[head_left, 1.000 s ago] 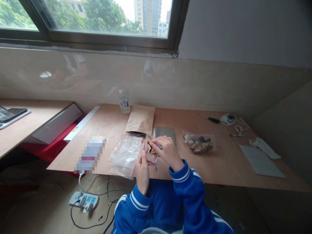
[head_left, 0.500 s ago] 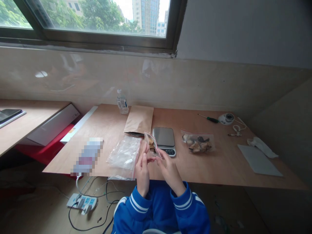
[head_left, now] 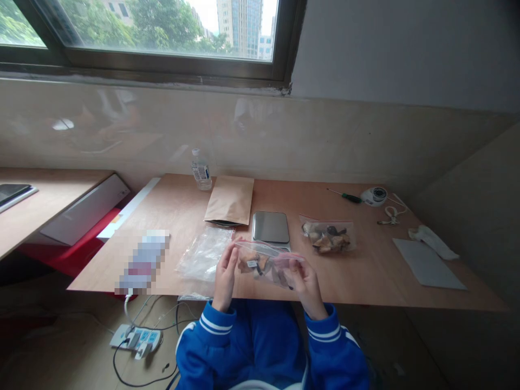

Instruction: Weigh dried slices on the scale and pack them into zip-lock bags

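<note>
A clear zip-top bag (head_left: 266,265) with brownish dried pieces and a small white packet in it hangs between my hands, over the table's front edge. My left hand (head_left: 226,273) pinches its left end, and my right hand (head_left: 304,281) grips its right end. Just behind the bag stands a kitchen scale (head_left: 271,226), its buttons hidden by the bag. Left of the scale lie flat clear plastic bags (head_left: 203,257), partly behind my left hand. A second filled zip-top bag (head_left: 328,237) rests to the right of the scale.
A brown paper pouch (head_left: 230,200) lies behind the clear bags, beside a water bottle (head_left: 201,170). At the right are a screwdriver (head_left: 349,198), a dome camera (head_left: 374,196) and a white sheet (head_left: 428,264) with a cloth (head_left: 434,242). A power strip (head_left: 136,340) with cables sits below.
My hands have moved apart, my right hand going right. The bag between them, earlier upright and bunched near the scale, is now stretched out sideways.
</note>
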Tool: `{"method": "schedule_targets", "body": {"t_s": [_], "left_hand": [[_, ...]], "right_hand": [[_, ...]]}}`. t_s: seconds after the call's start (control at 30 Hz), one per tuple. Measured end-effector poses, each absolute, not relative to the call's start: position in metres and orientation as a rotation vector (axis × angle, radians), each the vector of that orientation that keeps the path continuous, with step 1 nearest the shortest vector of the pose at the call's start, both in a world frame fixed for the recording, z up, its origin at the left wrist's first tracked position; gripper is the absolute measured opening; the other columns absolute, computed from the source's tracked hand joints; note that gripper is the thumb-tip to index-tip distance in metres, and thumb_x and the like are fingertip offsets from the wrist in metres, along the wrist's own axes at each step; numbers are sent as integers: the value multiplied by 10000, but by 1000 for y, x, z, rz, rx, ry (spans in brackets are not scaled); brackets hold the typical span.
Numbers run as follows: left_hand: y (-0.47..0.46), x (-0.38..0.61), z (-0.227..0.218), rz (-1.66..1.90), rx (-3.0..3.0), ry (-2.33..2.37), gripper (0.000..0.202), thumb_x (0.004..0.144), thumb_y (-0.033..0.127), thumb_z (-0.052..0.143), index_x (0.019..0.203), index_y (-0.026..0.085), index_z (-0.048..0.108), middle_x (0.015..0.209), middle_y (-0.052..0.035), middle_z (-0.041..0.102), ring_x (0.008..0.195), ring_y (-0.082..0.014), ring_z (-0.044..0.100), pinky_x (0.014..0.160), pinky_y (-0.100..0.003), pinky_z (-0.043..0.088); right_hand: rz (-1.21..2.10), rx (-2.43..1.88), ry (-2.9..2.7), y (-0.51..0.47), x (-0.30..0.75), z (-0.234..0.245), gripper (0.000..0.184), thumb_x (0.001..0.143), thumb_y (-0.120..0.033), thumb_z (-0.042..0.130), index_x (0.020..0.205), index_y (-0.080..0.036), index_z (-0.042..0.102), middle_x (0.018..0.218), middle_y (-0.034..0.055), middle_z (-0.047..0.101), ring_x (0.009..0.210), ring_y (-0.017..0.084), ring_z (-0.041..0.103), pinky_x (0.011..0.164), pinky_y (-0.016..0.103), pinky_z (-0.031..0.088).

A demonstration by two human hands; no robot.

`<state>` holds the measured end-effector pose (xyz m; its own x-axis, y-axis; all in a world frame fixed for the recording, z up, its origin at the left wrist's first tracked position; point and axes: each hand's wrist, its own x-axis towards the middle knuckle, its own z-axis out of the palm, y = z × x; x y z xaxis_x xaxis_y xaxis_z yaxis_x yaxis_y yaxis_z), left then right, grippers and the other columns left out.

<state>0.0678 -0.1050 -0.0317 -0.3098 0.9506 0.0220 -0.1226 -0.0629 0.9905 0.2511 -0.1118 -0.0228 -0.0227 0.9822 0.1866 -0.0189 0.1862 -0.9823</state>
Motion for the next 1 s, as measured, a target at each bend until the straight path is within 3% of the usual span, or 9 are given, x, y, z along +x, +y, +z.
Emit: {"method": "schedule_targets", "body": {"t_s": [0.13,0.3,0.53,0.8,1.0], "left_hand": [[-109,69,-24,1433,1010,1284,376,828,474,518,897,153,701,905,-79,712,897,-213,638,822,-327,498],[-119,80,-13,1406,1309,1319,267,811,417,570,871,206,722,952,-63,709,912,-208,634,817,-306,496],[-116,76,-19,1616,1035,1519,311,807,452,562,838,174,695,683,-20,668,656,-147,601,642,-252,493],[-113,67,-32,1489,1055,1321,260,793,394,600,884,158,657,705,-29,686,680,-157,639,667,-270,508],[-111,54,-43,1410,1239,1367,259,774,409,606,874,179,671,805,-48,707,775,-186,655,738,-308,521]], "right_hand": [[1170,-1059,-1301,-111,250,-32,395,905,-492,424,1093,-200,612,1045,101,685,994,233,639,889,403,506],[1123,-1057,-1435,-108,249,-33,431,908,-488,415,1187,-205,581,1220,98,609,1076,228,601,942,409,480],[903,-1204,-1355,-110,261,-28,364,924,-442,402,986,-194,661,863,77,725,876,237,661,898,426,480],[788,-1285,-1271,-110,270,-33,236,844,-403,562,921,-190,630,835,53,710,708,187,643,733,347,517],[633,-1362,-1393,-109,284,-43,221,840,-393,557,889,-203,660,851,49,695,767,197,631,727,338,511]]}}
